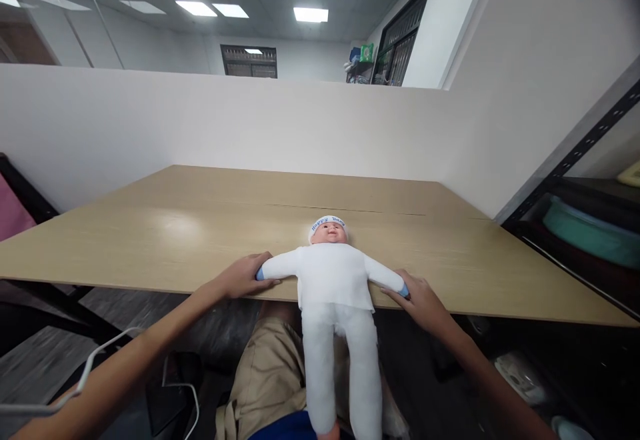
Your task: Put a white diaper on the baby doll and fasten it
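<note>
A baby doll (337, 280) in a white top and white fluffy trousers lies face up at the table's near edge. Its head, in a white cap (327, 221) with blue lettering, rests on the table, while the legs hang down over the edge toward my lap. My left hand (250, 276) grips the blue-cuffed end of the doll's arm on the left. On the other side, my right hand (417, 299) holds the other blue cuff, thumb and fingers around it. Both doll arms are stretched out sideways.
The wooden table (240, 220) reaches back to a white partition wall (300, 120). At right stands a dark metal shelf (565, 173) with a teal item (590, 230) on it. A white cable (90, 360) passes by my left forearm.
</note>
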A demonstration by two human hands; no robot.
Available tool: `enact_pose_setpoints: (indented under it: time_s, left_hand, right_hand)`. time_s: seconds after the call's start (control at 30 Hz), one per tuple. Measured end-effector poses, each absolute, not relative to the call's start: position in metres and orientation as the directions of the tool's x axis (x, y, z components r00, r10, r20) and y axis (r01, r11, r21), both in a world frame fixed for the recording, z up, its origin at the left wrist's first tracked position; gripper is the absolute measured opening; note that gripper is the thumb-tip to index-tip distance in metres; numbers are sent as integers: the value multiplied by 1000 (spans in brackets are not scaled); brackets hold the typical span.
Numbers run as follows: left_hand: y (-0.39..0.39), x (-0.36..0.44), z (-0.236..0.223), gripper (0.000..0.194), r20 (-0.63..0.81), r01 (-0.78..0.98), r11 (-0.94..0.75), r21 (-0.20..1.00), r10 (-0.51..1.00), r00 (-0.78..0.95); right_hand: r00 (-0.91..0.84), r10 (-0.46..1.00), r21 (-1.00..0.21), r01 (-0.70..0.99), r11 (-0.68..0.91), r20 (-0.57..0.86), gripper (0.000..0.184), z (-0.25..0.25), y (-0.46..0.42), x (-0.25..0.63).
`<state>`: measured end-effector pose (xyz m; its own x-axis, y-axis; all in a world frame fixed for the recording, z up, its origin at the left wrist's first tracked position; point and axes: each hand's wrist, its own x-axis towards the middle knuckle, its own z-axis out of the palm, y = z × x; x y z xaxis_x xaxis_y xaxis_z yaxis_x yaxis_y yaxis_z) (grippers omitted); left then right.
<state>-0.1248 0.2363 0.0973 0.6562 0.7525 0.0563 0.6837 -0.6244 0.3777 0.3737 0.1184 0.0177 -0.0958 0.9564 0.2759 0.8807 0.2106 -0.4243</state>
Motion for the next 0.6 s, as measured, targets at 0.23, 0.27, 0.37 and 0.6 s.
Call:
enact_pose_setpoints:
  time_s: [0.23, 0.27, 0.37, 0.6]
  left_hand:
    - [283, -133, 74, 41, 179, 575, -716, 396, 674, 717]
    - [288, -131, 72, 40, 209, 566, -724, 395, 671, 712]
    - [304, -127, 66, 41, 256, 557, -722, 409, 677, 690]
    - [341, -124, 61, 47, 284, 597, -674, 435, 732, 619]
  right_hand:
    - [-134, 964, -498, 835, 234, 229, 49, 21, 153, 385]
    - [-138, 964, -495, 836, 236, 227, 50, 22, 158, 386]
    - [-146, 961, -475, 845, 244, 234, 49, 24, 175, 390]
    - [-141, 956, -464, 850, 251, 257, 49, 26, 229, 395]
